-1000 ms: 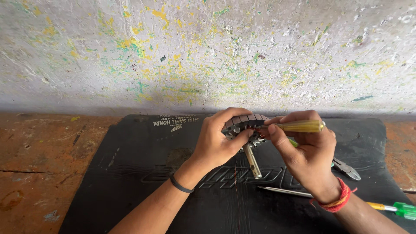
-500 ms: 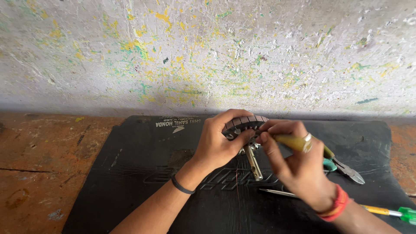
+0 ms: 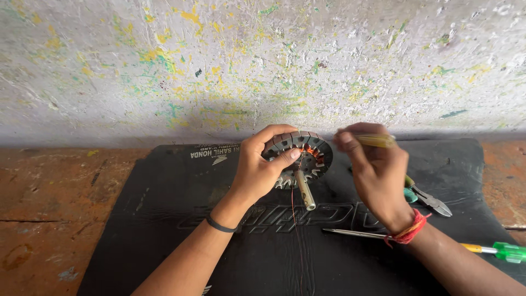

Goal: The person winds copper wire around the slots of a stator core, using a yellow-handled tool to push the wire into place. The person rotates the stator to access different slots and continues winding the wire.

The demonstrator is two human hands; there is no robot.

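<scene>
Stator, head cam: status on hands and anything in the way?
Left hand grips slotted stator, shaft toward camera. Right hand holds a yellow tool by its rim. Pliers, screwdriver lie on the mat, clear.

So the work surface is a worn, rusty-brown floor [image 3: 60,219] with stains and scuffs, running up to a paint-speckled wall. A black rubber mat [image 3: 164,219] with raised lettering lies flat on it and takes up most of the middle. On the mat, over on the right side, there's a pair of pliers [image 3: 430,200] with teal grips, and just below them a screwdriver [image 3: 493,250] with a green handle, its long shaft lying across the mat and pointing left.
</scene>
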